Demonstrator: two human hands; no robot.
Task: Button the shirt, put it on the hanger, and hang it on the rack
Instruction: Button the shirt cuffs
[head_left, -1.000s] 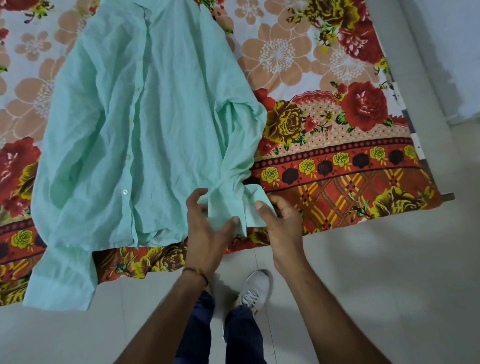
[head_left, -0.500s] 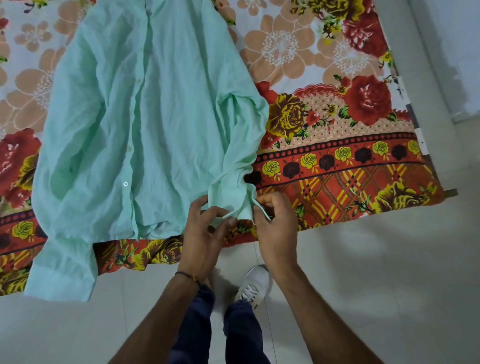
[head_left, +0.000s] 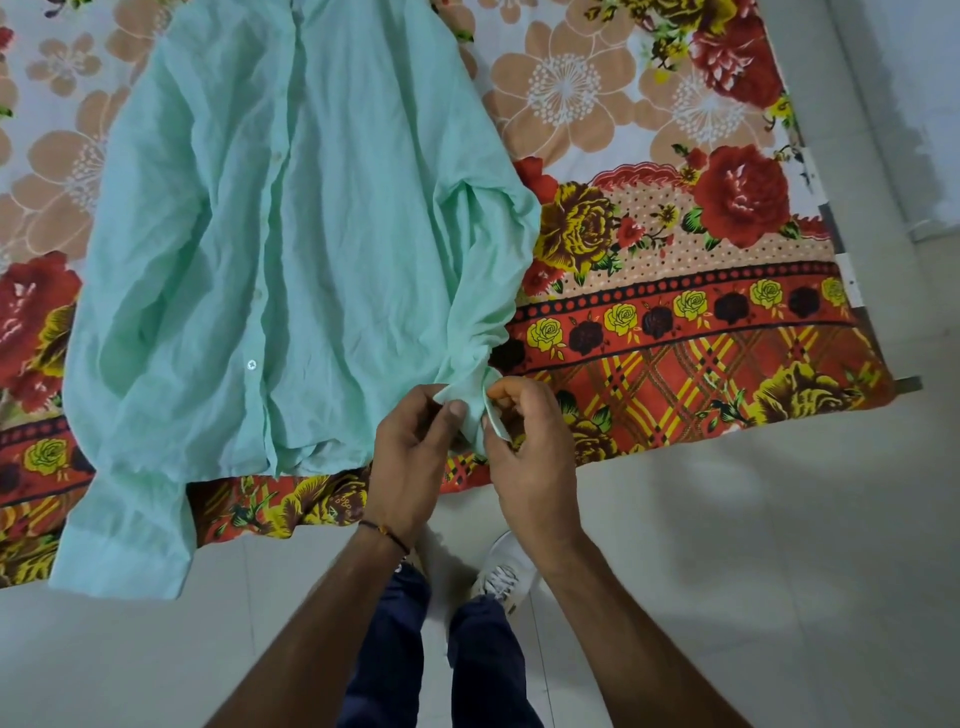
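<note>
Both our left hand (head_left: 410, 457) and right hand (head_left: 530, 447) pinch the cuff (head_left: 475, 410) of the mint shirt (head_left: 291, 234) on the bed (head_left: 675, 249).

Soft, even indoor light is filling the scene, fairly bright. Faint shadows are lying on the pale floor (head_left: 779, 623) (soft-edged, no glare). The shirt (head_left: 311, 234) is showing crisp creases at centre; the wide lens is bending lines near the edges.

I see a bed (head_left: 727, 395) covered by a floral sheet (head_left: 571, 88) in red, yellow and peach. A mint-green shirt (head_left: 311, 234) lies spread on it, front up, with one sleeve hanging over the near edge above a pale tiled floor (head_left: 753, 571).
</note>
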